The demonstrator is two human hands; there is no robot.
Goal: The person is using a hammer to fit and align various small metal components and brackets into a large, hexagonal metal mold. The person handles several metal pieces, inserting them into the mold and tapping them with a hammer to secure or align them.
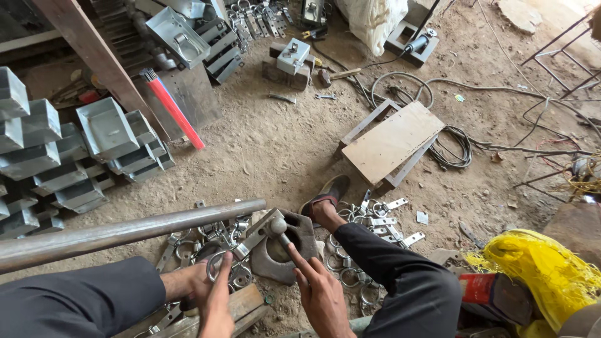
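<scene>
Head view, low in the middle of the frame: a flat grey steel latch strip with a round knob (pixel 266 230) lies tilted across a thick, worn dark metal block with a round hollow (pixel 283 253), which seems to serve as a bed so the strip has something solid under it. The right hand (pixel 320 295) reaches up from the bottom edge, index finger stretched out to touch the short pin below the knob, the other fingers loosely curled and holding nothing. The left hand (pixel 213 299) is pinched on a shiny steel ring (pixel 218 265) at the strip's lower end, apparently steadying that end.

Just beside the block, a sandalled foot (pixel 325 199) rests on the dirt, close enough to brace the work. Loose heaps of similar rings and brackets (pixel 369 222) lie around it within easy reach. A long rusty steel pipe (pixel 125 233) crosses from the left edge toward the block. Further out, folded grey sheet-metal boxes (pixel 56 156) are stacked at upper left, and a plywood board on a steel frame (pixel 391 141) sits right of centre.
</scene>
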